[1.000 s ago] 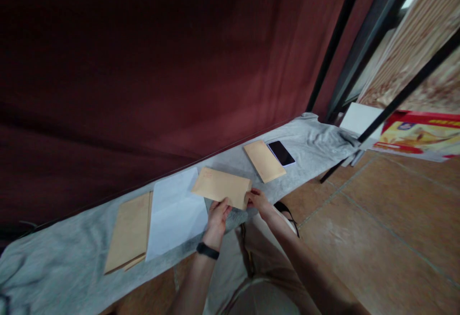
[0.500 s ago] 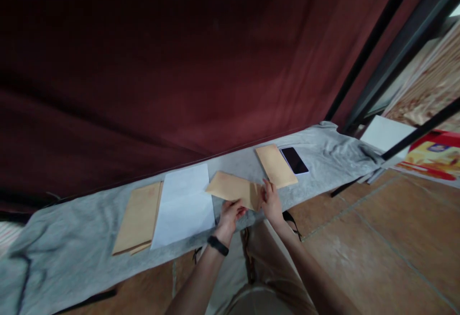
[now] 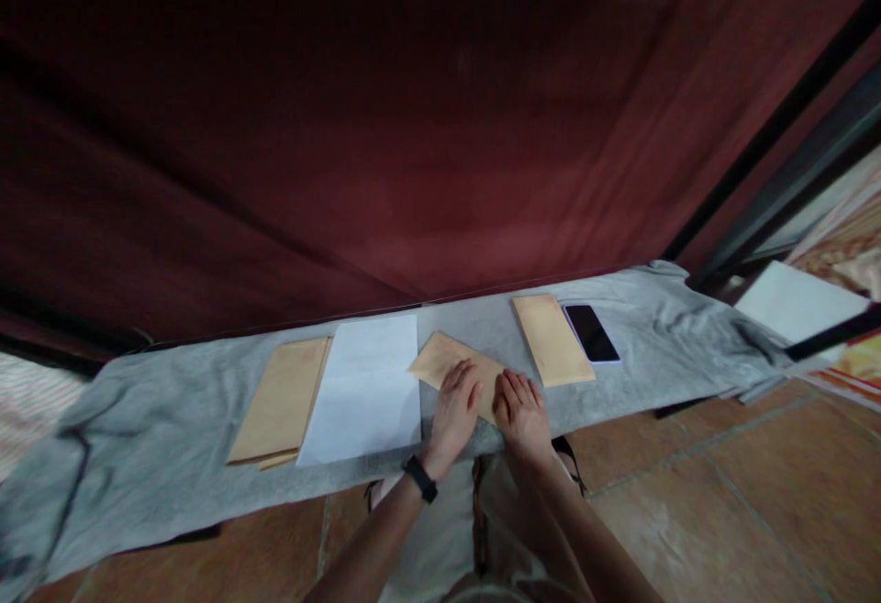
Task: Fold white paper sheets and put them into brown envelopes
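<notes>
A tan envelope (image 3: 440, 359) lies on the grey cloth (image 3: 172, 419) that covers a low bench. My left hand (image 3: 456, 410) lies flat on the envelope with its fingers stretched out; a black band sits on its wrist. My right hand (image 3: 521, 410) presses down flat on the envelope's right end, fingers together and extended. Neither hand grips anything.
A white sheet of paper (image 3: 368, 387) lies left of the envelope, then a stack of tan envelopes (image 3: 282, 399). To the right are another tan envelope (image 3: 552, 339) and a black phone (image 3: 591, 332). A dark red curtain hangs behind; tiled floor below.
The envelope was held up off the cloth by both hands; it has been laid down, and both hands now rest flat on top of it. The view has swung to the left.
</notes>
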{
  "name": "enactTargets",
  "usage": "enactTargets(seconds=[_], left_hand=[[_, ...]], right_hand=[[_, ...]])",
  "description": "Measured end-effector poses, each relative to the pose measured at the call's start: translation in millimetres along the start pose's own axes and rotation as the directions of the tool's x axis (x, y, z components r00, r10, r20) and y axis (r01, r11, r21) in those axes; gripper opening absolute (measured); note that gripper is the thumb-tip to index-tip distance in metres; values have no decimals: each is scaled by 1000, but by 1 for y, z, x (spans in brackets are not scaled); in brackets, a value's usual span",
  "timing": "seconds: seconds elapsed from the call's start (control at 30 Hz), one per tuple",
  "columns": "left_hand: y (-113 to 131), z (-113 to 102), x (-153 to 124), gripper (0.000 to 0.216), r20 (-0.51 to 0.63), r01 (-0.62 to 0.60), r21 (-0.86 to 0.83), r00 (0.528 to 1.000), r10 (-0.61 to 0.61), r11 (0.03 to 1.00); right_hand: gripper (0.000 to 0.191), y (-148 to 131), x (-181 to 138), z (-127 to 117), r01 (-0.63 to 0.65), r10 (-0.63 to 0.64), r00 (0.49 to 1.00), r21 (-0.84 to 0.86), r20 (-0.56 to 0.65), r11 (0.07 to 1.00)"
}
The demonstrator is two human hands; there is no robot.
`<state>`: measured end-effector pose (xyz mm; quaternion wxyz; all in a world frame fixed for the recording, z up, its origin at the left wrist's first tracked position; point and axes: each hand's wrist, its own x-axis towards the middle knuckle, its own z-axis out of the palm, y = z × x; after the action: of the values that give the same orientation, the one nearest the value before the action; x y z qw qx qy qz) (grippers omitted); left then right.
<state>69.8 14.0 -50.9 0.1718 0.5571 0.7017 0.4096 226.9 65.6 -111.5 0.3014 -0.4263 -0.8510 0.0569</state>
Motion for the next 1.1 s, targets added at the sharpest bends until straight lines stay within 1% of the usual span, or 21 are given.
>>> enactTargets(seconds=[0.03, 0.07, 0.13, 0.2, 0.27, 0.43, 0.57, 0.7, 0.8, 0.93, 1.0, 1.1], left_hand=[[-4, 0, 10, 41, -1, -60, 151, 998, 61, 987], [-10, 1, 20, 48, 9, -86, 282, 996, 87, 956], [-24, 4, 36, 56, 27, -83, 483, 996, 80, 872], [-37, 9, 44, 60, 48, -77, 600, 997, 59, 796], [-47, 13, 47, 63, 64, -81, 654, 997, 51, 752], [-56, 17, 45, 64, 65, -75, 675, 997, 42, 734], [-52, 21, 46, 65, 62, -51, 666, 998, 13, 744], [-45, 30, 47, 66, 40, -5, 659, 999, -28, 752], [-42, 34, 46, 66, 60, -53, 649, 998, 18, 759], [-44, 31, 46, 68, 89, -109, 628, 994, 68, 771], [-47, 29, 48, 71, 83, -107, 622, 994, 70, 776], [-51, 27, 52, 73, 59, -74, 623, 997, 48, 779]], right_hand=[[44, 1, 0, 0, 12, -12, 1000, -22, -8, 1000], [44, 2, -1, 1, 24, -24, 1000, -43, -13, 999], [45, 4, -2, 2, 47, -48, 999, -78, -13, 996], [46, 5, -3, 2, 71, -71, 997, -103, 2, 992], [47, 6, -4, 3, 85, -83, 996, -121, 18, 989], [48, 9, -5, 3, 98, -93, 995, -146, 41, 984], [49, 12, -6, 4, 122, -115, 992, -149, 52, 981], [49, 11, -6, 5, 124, -118, 992, -162, 44, 979], [48, 10, -5, 4, 122, -118, 992, -171, 34, 978], [48, 10, -5, 4, 135, -130, 991, -170, 40, 976], [48, 11, -5, 4, 142, -136, 990, -168, 48, 976], [49, 12, -5, 4, 148, -141, 989, -158, 51, 976]])
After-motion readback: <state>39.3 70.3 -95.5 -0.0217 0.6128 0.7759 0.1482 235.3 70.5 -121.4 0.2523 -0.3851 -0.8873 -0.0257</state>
